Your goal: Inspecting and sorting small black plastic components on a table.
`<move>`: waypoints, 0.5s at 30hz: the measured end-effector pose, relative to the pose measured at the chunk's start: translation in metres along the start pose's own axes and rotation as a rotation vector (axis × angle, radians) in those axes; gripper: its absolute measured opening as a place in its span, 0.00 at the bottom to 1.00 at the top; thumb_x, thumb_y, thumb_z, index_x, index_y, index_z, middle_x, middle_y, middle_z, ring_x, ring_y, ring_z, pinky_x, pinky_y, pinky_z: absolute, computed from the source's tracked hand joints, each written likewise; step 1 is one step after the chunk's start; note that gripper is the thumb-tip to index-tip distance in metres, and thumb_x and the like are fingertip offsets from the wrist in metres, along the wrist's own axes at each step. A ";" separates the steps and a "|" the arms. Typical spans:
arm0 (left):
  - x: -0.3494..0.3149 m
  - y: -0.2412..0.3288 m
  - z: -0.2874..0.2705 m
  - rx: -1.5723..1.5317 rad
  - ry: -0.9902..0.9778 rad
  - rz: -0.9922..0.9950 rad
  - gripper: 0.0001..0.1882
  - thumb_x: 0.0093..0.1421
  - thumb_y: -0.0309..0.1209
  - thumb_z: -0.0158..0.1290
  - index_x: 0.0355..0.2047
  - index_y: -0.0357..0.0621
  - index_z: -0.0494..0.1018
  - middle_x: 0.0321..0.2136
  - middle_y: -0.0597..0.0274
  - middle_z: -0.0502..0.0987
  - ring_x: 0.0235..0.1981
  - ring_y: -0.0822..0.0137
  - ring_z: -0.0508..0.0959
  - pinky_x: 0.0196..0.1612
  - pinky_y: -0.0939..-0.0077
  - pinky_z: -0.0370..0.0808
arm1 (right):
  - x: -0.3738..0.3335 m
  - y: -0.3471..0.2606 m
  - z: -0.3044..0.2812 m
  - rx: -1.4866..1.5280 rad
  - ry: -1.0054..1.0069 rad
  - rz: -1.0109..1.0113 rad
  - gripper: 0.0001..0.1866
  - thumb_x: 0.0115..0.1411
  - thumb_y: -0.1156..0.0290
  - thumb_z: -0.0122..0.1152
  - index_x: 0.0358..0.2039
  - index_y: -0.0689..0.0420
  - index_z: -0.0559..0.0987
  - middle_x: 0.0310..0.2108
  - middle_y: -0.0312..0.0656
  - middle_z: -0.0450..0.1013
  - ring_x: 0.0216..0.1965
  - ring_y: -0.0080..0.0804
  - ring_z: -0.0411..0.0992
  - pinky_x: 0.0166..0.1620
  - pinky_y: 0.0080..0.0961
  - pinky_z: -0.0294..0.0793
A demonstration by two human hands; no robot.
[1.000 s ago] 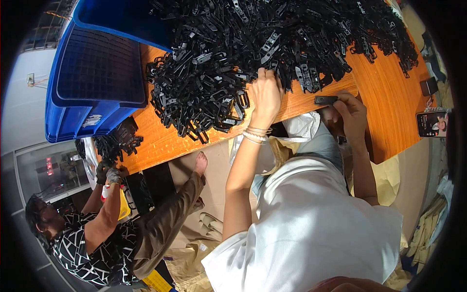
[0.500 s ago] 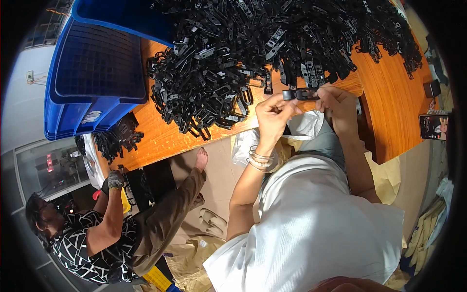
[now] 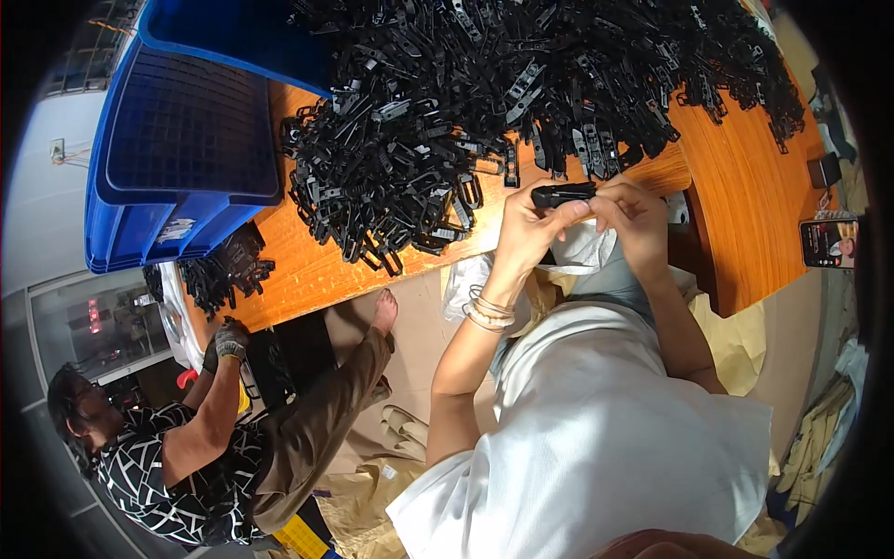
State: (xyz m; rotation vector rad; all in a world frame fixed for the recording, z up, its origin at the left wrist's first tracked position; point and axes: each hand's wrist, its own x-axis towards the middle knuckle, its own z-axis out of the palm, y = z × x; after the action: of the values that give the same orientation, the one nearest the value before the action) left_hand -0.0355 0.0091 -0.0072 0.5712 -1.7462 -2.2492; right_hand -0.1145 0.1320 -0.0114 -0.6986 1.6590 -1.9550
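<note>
Roughly at eight o'clock from my hands, a co-worker in a black-and-white patterned shirt (image 3: 177, 456) is beside the table (image 3: 303, 279). A blue crate (image 3: 186, 140) stands between nine and ten o'clock, and near nine a small heap of black parts (image 3: 233, 265) lies just below it. Next comes a dense pile of black parts (image 3: 382, 177), between nine and ten and much nearer to me. One loose black piece (image 3: 511, 163) lies around eleven, just beyond my left hand.

My left hand (image 3: 527, 224) is clamped on a black clip-like part (image 3: 562, 194), its thumb along the near side. The part lies crosswise at the fingertips, over the table's near edge, its far end pointing to three o'clock, toward my right hand (image 3: 636, 222). That hand is close beside the left, thumb and fingers drawn together at the part's right end; whether they grip it I cannot tell.

Beyond, a broad heap of black parts (image 3: 633, 74) spreads from eleven round to two. Furthest right, a lit phone (image 3: 829, 242) is upright at three o'clock.
</note>
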 end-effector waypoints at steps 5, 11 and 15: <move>-0.004 -0.002 0.006 0.035 0.024 0.071 0.05 0.50 0.27 0.54 0.23 0.38 0.72 0.15 0.73 0.68 0.17 0.83 0.64 0.19 0.90 0.59 | 0.000 -0.009 0.004 0.078 0.058 0.103 0.07 0.52 0.80 0.49 0.32 0.63 0.72 0.22 0.31 0.65 0.21 0.14 0.60 0.25 0.10 0.58; 0.006 0.011 0.005 -0.052 -0.153 -0.038 0.07 0.52 0.28 0.52 0.22 0.37 0.71 0.16 0.69 0.71 0.17 0.82 0.64 0.21 0.87 0.61 | -0.003 0.002 -0.003 0.011 0.071 0.034 0.06 0.53 0.78 0.50 0.32 0.64 0.73 0.26 0.35 0.69 0.22 0.13 0.64 0.26 0.09 0.63; 0.036 0.018 -0.020 0.360 -0.435 0.135 0.11 0.53 0.32 0.50 0.30 0.34 0.72 0.25 0.63 0.72 0.26 0.74 0.70 0.31 0.83 0.67 | 0.004 0.005 -0.013 0.126 0.145 0.134 0.09 0.55 0.76 0.48 0.35 0.65 0.72 0.22 0.36 0.69 0.20 0.15 0.63 0.26 0.11 0.62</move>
State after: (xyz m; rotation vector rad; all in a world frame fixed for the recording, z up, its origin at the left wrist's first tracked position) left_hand -0.0596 -0.0274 0.0001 0.0102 -2.3443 -2.0858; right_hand -0.1259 0.1378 -0.0182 -0.3963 1.6040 -2.0331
